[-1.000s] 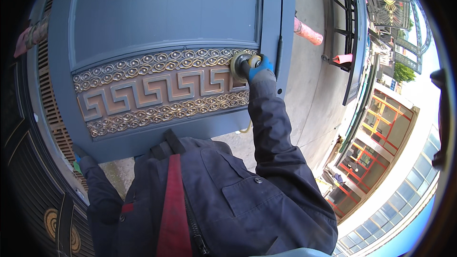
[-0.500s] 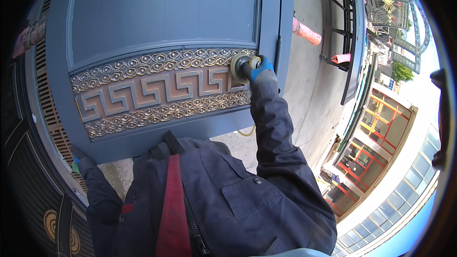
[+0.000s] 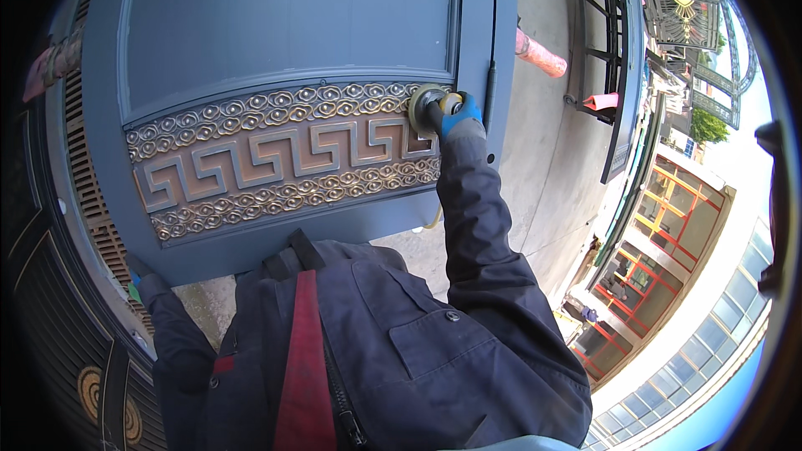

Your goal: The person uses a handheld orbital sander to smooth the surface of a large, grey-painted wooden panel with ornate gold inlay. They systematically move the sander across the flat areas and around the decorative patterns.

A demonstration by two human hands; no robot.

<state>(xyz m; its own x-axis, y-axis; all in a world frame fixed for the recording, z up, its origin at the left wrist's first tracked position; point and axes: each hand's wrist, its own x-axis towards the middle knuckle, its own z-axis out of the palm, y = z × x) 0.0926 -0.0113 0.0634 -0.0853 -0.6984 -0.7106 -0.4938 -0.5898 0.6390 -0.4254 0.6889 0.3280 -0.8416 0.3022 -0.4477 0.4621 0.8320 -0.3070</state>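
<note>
Blue-grey door panel (image 3: 292, 25), raised gold-and-brown band (image 3: 280, 156) across it, round tool (image 3: 423, 111) on its right end

No legible txt, nos. or signs anywhere in view. Blue panel (image 3: 288, 12): no readable lettering; its raised key pattern (image 3: 271, 159) = ornament only. Round tool (image 3: 423, 114) in R hand (image 3: 464, 117): no readable label. Red-framed bldg. front (image 3: 675, 294), far R: details too small to tell.
</note>
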